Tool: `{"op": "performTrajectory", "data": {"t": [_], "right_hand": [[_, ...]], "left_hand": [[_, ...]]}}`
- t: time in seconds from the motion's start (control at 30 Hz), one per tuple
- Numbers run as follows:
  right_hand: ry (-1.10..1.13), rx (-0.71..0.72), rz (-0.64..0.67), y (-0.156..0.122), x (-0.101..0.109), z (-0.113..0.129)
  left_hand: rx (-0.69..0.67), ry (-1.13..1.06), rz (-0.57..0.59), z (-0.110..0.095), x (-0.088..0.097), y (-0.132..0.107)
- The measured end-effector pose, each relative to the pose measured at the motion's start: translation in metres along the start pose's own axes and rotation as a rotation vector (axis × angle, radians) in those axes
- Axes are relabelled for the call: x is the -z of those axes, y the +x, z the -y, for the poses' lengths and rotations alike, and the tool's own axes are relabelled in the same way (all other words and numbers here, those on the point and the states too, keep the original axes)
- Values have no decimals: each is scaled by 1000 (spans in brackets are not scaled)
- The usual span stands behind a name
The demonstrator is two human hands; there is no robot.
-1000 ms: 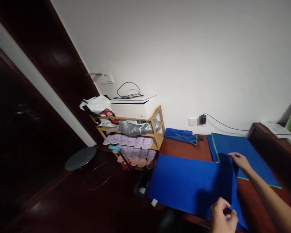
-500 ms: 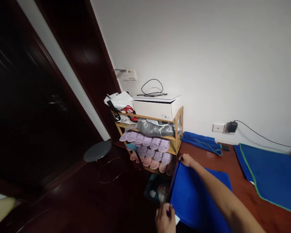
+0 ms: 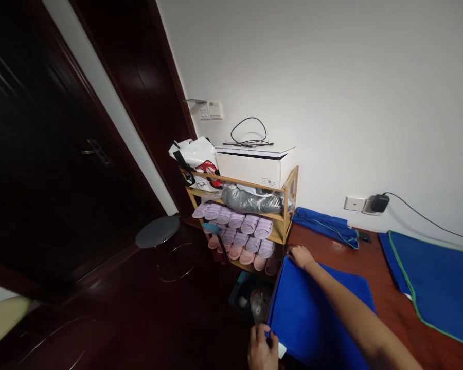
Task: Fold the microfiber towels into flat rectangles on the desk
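Note:
A blue towel (image 3: pixel 316 313) lies folded over on the dark red table (image 3: pixel 355 259). My right hand (image 3: pixel 301 256) reaches across and pinches the towel's far left corner. At the bottom edge of the view, my left hand (image 3: pixel 262 350) grips the towel's near left corner, beside a small white tag. Both hands hold the towel's left edge at the table's left side.
A spread blue towel with green trim (image 3: pixel 435 277) lies at the right, a folded blue towel (image 3: pixel 324 223) at the back by the wall sockets. Left of the table stand a wooden shoe rack (image 3: pixel 247 221) with slippers and a white box, a round stool (image 3: pixel 157 232), and dark doors.
My right hand carried the towel's right edge over to the left, folding it in half. My left hand moved to the near left corner. The view swung left.

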State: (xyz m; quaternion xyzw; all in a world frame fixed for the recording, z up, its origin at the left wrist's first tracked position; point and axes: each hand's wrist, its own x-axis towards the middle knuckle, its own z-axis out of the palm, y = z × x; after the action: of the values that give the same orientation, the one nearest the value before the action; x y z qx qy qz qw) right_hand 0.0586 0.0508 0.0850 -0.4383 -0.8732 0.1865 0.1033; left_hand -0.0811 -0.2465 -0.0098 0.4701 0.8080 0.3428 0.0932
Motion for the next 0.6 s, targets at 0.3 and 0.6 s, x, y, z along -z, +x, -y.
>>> {"op": "performTrajectory", "data": {"t": [0.3,0.6], "right_hand": [[164,86,-120,-96,115,-11],[333,82,-528,-271,267,-16]], "left_hand": [[102,-80,180,-48,56,33],[-337,-553,-21,-184,167,62]]}}
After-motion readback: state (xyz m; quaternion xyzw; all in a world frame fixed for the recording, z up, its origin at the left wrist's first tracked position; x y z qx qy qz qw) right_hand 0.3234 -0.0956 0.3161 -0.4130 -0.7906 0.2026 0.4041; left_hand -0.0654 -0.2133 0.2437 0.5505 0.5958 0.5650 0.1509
